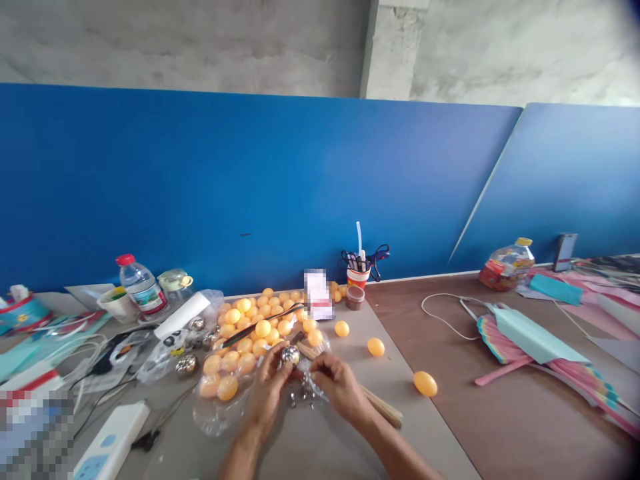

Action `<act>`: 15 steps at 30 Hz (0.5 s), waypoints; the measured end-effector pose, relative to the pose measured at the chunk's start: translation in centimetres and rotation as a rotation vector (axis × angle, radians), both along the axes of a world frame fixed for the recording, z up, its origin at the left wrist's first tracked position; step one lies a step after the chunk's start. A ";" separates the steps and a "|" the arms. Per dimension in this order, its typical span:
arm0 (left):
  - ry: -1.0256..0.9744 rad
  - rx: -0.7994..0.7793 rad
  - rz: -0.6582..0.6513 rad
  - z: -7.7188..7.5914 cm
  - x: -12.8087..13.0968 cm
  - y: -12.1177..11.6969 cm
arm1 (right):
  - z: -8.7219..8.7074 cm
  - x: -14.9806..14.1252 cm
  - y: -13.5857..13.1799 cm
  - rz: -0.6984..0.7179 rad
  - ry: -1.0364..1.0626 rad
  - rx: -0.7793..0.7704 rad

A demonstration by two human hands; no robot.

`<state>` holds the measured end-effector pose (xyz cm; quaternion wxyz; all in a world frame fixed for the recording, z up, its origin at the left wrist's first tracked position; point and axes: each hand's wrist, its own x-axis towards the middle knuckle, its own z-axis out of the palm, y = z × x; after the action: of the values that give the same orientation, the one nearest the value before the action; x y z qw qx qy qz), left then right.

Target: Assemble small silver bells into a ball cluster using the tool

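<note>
The bottle with a red cap (pixel 143 290) bears a blue-and-red label (pixel 154 305), its printing too small to read, and the white slip (pixel 318 297) behind the orange balls (pixel 263 328) is pixelated past reading, apart from a red band. The left hand (pixel 269 387) has its thumb and fingers closed around a silver ball (pixel 290 356), held up near the table's middle, just in front of the orange heap. The right hand (pixel 336 383) is beside it with fingertips drawn together at some clear plastic (pixel 306 387); I cannot tell what they grip. Small metal pieces (pixel 294 399) lie below. A wooden stick (pixel 383 407) crowds the right wrist, a dark strip (pixel 246 332) crosses the heap, and 3 orange balls sit apart to the right. A white power strip (pixel 113 440) is at the near left.
</note>
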<state>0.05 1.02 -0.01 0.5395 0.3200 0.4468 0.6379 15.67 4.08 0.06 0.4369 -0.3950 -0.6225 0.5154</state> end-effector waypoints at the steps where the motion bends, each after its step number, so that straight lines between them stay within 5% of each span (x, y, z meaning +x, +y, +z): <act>1: -0.024 0.013 0.010 0.1 -0.1 0.0 | 0.2 0.1 -0.2 0.056 -0.113 0.087; 5: -0.052 0.034 0.013 0.3 -0.3 0.1 | 0.1 0.1 -1.1 0.261 -0.563 0.415; 8: -0.050 0.025 0.031 0.1 -0.2 0.2 | -0.6 -0.3 -1.3 0.277 -0.787 0.538; 15: -0.065 0.012 0.009 0.5 0.0 0.1 | -1.9 -0.6 -0.9 0.190 -0.739 0.573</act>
<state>0.02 1.15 0.47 0.5489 0.3004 0.4269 0.6528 15.08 3.13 -1.87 0.2285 -0.3568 -0.8865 0.1858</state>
